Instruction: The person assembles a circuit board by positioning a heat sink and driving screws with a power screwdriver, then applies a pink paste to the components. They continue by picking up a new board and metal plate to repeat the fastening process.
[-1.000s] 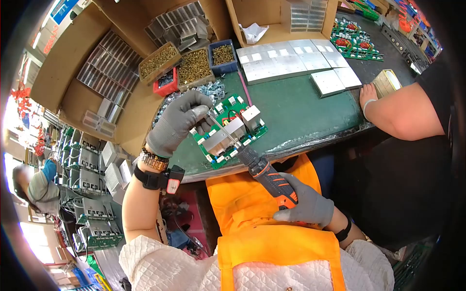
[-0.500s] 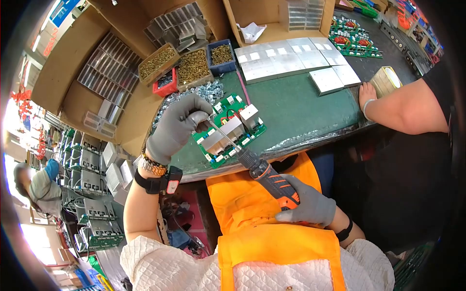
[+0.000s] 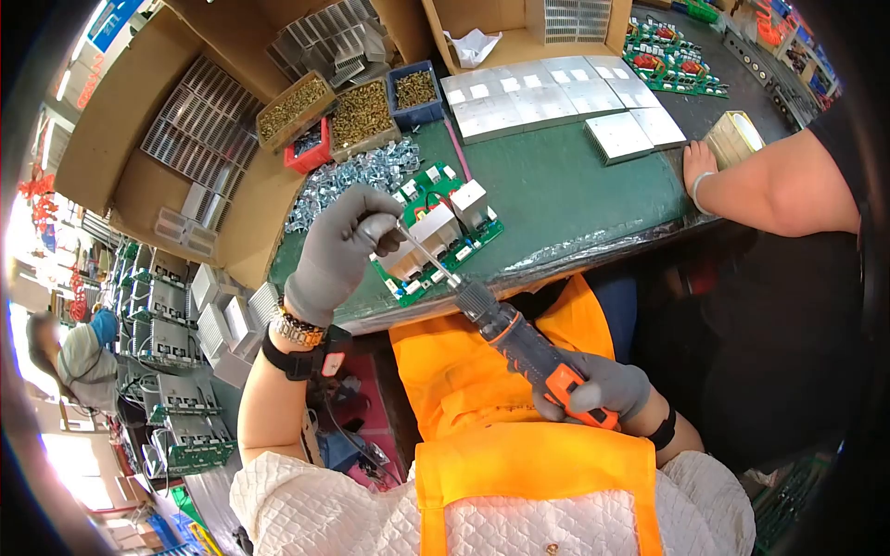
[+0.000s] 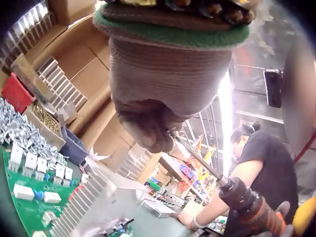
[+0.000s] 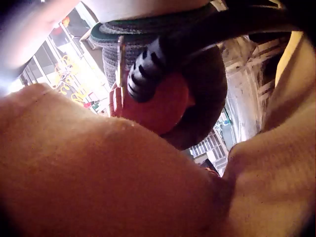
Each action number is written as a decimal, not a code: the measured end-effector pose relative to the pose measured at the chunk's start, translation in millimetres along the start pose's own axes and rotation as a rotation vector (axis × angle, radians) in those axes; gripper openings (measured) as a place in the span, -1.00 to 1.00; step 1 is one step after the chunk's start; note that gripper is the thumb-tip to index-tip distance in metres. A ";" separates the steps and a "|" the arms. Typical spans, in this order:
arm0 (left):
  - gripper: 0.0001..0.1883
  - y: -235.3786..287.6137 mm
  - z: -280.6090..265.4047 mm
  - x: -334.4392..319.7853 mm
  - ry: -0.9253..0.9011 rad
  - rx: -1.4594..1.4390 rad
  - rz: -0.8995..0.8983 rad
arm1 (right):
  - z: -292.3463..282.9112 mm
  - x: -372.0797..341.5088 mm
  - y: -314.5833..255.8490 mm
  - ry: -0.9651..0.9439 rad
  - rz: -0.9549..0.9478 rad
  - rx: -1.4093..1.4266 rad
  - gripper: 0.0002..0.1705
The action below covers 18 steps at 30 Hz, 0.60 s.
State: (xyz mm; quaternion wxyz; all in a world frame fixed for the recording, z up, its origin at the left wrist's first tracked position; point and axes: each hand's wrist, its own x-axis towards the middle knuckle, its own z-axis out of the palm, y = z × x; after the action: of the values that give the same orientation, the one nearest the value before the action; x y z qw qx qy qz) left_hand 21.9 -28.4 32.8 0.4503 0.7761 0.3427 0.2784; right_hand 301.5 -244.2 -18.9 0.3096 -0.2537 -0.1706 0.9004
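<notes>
In the head view the gloved right hand (image 3: 603, 387) grips the orange and black electric screwdriver (image 3: 528, 347), whose long bit points up and left. The gloved left hand (image 3: 340, 250) pinches at the tip of that bit, above the left edge of a green circuit board (image 3: 484, 233). Any small part between the fingertips is too hidden to name. Silver heat sinks and white components stand on the board. In the left wrist view the left fingers (image 4: 153, 133) are curled at the bit's end, and the screwdriver (image 4: 247, 202) slants down right.
Loose metal clips (image 3: 357, 176) lie behind the board, near a red bin (image 3: 307, 159), a blue bin (image 3: 416, 109) and bins of brass-coloured screws. Silver heat sinks (image 3: 524, 111) line the table's back. Another person's hand (image 3: 699, 163) rests at the right edge. Cardboard boxes (image 3: 102, 139) stand left.
The right hand and the screwdriver's handle have shifted down and right, and the right hand's hold on the handle looks different. The left hand stays at the bit's tip.
</notes>
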 end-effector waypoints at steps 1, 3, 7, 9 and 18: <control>-0.88 -3.0 2.1 0.1 0.026 -0.137 -0.090 | 1.1 1.0 0.5 0.071 -0.023 -0.140 -0.03; -0.86 -1.6 7.8 0.7 0.050 -0.275 -0.175 | 10.0 1.5 -3.3 0.164 -0.028 -0.279 -0.02; -0.79 7.2 21.8 -6.3 0.155 -0.202 -0.112 | 18.1 -0.7 0.9 0.385 -0.110 -0.586 0.04; -0.81 6.3 31.9 -10.9 0.219 0.391 0.090 | 16.9 -0.9 4.0 0.395 -0.113 -0.602 0.08; -0.69 6.9 28.4 -8.1 0.164 0.643 0.254 | -3.3 -23.1 17.6 0.571 -0.036 -0.721 0.12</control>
State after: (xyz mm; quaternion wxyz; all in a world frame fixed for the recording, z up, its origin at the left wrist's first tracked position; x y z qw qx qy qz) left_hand 39.9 -51.6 25.5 0.1158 0.8897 0.3485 0.2713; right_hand 310.7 -271.8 -21.7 0.2515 -0.5802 -0.3854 0.6720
